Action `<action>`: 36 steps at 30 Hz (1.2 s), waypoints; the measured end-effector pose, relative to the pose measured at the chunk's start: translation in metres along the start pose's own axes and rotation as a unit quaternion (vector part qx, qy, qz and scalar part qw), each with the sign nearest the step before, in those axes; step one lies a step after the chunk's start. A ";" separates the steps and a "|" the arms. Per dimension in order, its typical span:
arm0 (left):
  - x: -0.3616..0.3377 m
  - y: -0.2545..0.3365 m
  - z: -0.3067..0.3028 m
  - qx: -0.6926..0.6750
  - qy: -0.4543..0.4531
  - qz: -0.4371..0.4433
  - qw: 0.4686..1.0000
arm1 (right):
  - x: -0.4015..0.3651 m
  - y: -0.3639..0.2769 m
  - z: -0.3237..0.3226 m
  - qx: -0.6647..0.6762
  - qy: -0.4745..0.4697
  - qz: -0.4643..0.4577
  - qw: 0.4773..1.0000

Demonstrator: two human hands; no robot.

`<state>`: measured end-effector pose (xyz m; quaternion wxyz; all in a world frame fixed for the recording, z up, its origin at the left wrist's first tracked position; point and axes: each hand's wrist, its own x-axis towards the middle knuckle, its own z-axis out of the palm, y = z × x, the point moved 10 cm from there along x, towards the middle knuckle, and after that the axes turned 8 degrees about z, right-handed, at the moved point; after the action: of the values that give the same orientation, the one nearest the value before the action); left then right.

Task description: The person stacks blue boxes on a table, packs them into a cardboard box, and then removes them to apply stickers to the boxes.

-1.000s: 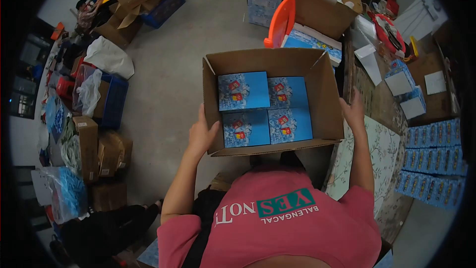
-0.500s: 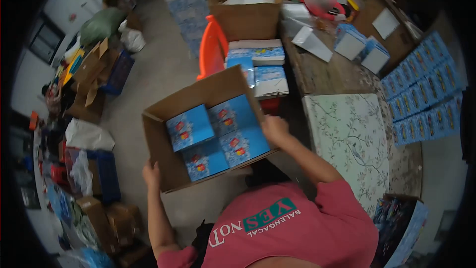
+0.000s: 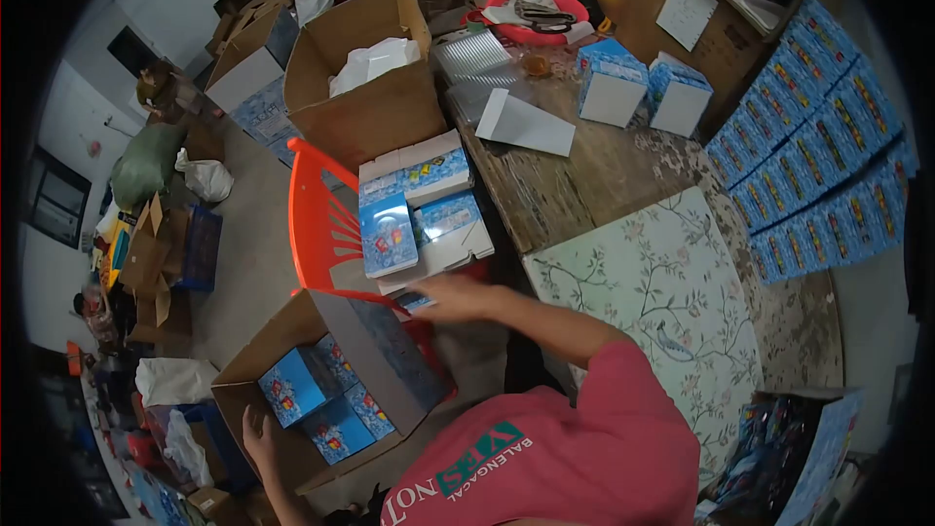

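Well, the carton (image 3: 268, 346) is beside the orange chair (image 3: 314, 209), brown inside, blue-grey outside, with four blue boxes (image 3: 292, 388) printed red and yellow in it. My left hand (image 3: 259, 440) is at its left wall; my right hand (image 3: 453, 299), well apart, blurs at the chair's stack (image 3: 414, 170). I can't tell whether either grips. Beyond, a bigger carton (image 3: 360, 117) holds something white (image 3: 375, 64).

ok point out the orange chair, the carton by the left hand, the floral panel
Orange chair (image 3: 303, 214), head view: on its backrest.
Carton (image 3: 265, 353), head view: on its inner wall.
Floral panel (image 3: 654, 294), head view: on its patterned surface.
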<state>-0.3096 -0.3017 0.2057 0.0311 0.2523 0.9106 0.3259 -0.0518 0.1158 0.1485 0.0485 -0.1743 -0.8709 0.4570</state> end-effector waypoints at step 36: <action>0.008 0.288 0.145 -0.333 -0.255 -0.112 0.901 | -0.006 0.018 -0.325 -0.377 0.257 0.007 0.890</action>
<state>-0.1582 -0.0240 0.2681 0.3812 0.1979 0.7319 0.5290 0.0381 0.3763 0.3217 0.1979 -0.2963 -0.9337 0.0338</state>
